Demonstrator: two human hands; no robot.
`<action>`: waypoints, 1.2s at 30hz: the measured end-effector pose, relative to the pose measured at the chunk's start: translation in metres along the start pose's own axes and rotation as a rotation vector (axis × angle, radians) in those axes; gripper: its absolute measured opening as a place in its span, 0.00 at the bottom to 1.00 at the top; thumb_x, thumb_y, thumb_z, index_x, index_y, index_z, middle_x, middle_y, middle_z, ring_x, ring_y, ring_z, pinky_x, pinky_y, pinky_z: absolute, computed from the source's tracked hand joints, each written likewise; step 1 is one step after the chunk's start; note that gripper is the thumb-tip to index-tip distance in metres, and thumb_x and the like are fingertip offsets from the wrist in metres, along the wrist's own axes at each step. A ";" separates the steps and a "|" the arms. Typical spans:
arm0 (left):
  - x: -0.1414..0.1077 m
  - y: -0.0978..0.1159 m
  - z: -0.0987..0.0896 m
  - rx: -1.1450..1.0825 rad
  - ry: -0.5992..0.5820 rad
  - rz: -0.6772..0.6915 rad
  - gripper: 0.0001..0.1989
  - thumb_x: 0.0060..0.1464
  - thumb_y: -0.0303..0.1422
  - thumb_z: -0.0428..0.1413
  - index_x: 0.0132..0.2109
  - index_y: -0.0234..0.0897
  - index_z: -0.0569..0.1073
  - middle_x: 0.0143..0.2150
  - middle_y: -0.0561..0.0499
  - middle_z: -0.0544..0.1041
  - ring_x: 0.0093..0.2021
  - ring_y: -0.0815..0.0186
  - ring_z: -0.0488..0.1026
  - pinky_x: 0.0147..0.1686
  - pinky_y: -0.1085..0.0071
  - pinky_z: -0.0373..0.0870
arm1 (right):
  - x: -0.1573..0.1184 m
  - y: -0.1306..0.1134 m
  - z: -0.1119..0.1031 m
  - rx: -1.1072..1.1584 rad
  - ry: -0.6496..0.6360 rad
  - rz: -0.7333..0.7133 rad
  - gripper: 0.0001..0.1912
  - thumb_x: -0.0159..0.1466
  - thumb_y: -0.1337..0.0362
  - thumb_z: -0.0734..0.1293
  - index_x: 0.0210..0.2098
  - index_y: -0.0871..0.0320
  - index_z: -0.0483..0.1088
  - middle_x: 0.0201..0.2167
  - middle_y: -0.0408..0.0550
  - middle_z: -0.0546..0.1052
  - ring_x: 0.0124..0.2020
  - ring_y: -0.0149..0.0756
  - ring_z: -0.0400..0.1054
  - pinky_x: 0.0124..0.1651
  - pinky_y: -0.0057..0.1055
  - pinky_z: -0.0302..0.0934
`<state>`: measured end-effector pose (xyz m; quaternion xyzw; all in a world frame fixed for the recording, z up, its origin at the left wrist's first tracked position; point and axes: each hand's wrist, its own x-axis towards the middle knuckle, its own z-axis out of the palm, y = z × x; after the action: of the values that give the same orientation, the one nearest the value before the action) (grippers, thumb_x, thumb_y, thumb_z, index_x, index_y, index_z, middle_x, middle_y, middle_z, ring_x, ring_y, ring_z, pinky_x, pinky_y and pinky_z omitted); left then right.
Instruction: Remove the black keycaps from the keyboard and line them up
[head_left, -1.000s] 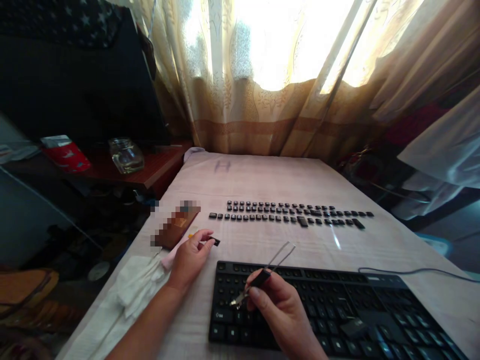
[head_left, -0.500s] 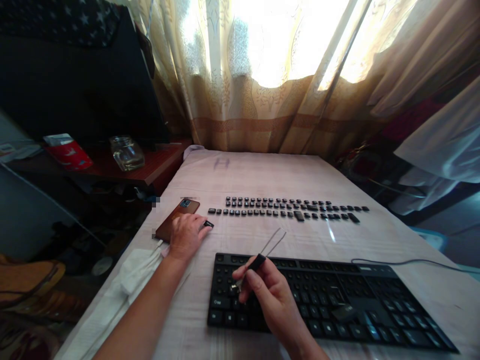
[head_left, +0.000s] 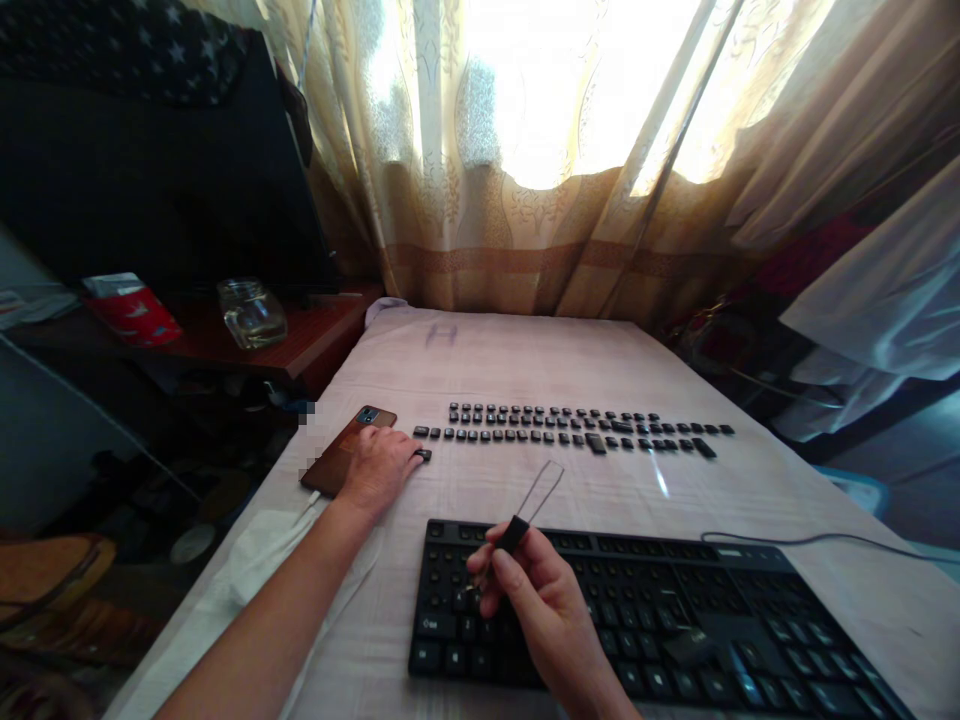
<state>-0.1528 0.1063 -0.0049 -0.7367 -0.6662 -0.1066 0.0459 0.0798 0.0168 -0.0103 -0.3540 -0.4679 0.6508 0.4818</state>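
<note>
Left grip (head_left: 381, 465), left forearm (head_left: 281, 600) bare; right grip (head_left: 532, 585), wrist (head_left: 585, 660) bare.

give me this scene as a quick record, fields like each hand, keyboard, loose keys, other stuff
left hand: fingertips at a black keycap, beside the phone; firmness of grip unclear
right hand: holds a wire tool by its black handle, above the keyboard's left part
keyboard: black, many keycaps missing; cable runs off to the right
loose keycaps: three rows beyond the keyboard
phone: brown, back up, partly covered by the left hand
side desk: glass jar, red container
</note>
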 end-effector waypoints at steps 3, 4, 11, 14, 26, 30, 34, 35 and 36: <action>0.006 -0.003 0.001 0.016 0.002 0.007 0.08 0.59 0.34 0.55 0.40 0.44 0.79 0.42 0.47 0.82 0.46 0.55 0.72 0.50 0.55 0.59 | 0.002 0.005 -0.001 0.018 0.041 -0.013 0.18 0.62 0.49 0.70 0.40 0.57 0.72 0.32 0.49 0.80 0.22 0.30 0.69 0.27 0.28 0.65; 0.008 -0.005 0.001 0.021 0.000 0.008 0.08 0.59 0.34 0.55 0.40 0.44 0.79 0.42 0.46 0.82 0.46 0.54 0.72 0.49 0.56 0.59 | 0.002 0.006 -0.001 0.019 0.050 -0.021 0.18 0.62 0.49 0.70 0.39 0.57 0.72 0.33 0.49 0.80 0.21 0.30 0.69 0.27 0.28 0.65; 0.012 -0.009 0.004 0.044 -0.020 0.023 0.08 0.59 0.34 0.55 0.42 0.45 0.80 0.42 0.47 0.82 0.45 0.54 0.73 0.47 0.57 0.60 | 0.000 0.008 -0.002 0.006 0.028 -0.028 0.16 0.63 0.50 0.70 0.39 0.58 0.72 0.33 0.49 0.80 0.22 0.29 0.69 0.27 0.28 0.65; 0.009 -0.009 0.005 0.053 -0.008 0.025 0.09 0.59 0.34 0.55 0.45 0.45 0.79 0.44 0.47 0.82 0.45 0.54 0.74 0.47 0.57 0.60 | -0.001 0.005 0.000 0.020 0.048 -0.013 0.17 0.62 0.50 0.71 0.40 0.58 0.73 0.32 0.49 0.80 0.22 0.30 0.69 0.28 0.29 0.65; -0.006 0.002 -0.002 0.015 0.091 0.024 0.12 0.60 0.32 0.55 0.48 0.38 0.78 0.45 0.43 0.82 0.49 0.51 0.74 0.50 0.54 0.61 | 0.004 -0.010 -0.003 -0.105 0.167 -0.058 0.13 0.57 0.55 0.72 0.34 0.57 0.70 0.27 0.43 0.76 0.23 0.29 0.68 0.30 0.27 0.65; -0.036 0.022 -0.005 -0.051 0.126 0.092 0.12 0.63 0.33 0.51 0.48 0.41 0.77 0.46 0.48 0.82 0.48 0.56 0.74 0.50 0.58 0.63 | 0.006 -0.010 -0.007 -0.185 0.223 -0.098 0.11 0.59 0.56 0.70 0.33 0.57 0.70 0.28 0.43 0.76 0.26 0.33 0.72 0.35 0.31 0.68; -0.068 0.034 -0.001 -0.190 0.255 0.203 0.12 0.65 0.34 0.49 0.45 0.39 0.78 0.41 0.48 0.82 0.43 0.58 0.76 0.45 0.59 0.66 | 0.007 -0.007 -0.011 -0.239 0.228 -0.093 0.10 0.59 0.56 0.69 0.34 0.56 0.69 0.25 0.41 0.76 0.29 0.36 0.74 0.37 0.33 0.68; -0.074 0.034 0.001 -0.217 0.260 0.207 0.12 0.66 0.34 0.49 0.45 0.38 0.77 0.40 0.47 0.82 0.42 0.58 0.76 0.45 0.59 0.66 | 0.008 -0.007 -0.012 -0.248 0.221 -0.090 0.10 0.59 0.57 0.69 0.35 0.55 0.69 0.25 0.42 0.76 0.29 0.36 0.74 0.37 0.33 0.68; -0.079 0.034 0.002 -0.240 0.258 0.204 0.13 0.66 0.34 0.49 0.45 0.37 0.77 0.41 0.47 0.82 0.42 0.58 0.76 0.46 0.59 0.67 | 0.007 -0.006 -0.012 -0.257 0.208 -0.087 0.10 0.59 0.57 0.69 0.35 0.55 0.69 0.26 0.42 0.77 0.29 0.36 0.75 0.37 0.32 0.68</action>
<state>-0.1257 0.0266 -0.0217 -0.7808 -0.5592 -0.2736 0.0534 0.0906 0.0278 -0.0082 -0.4576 -0.5100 0.5241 0.5059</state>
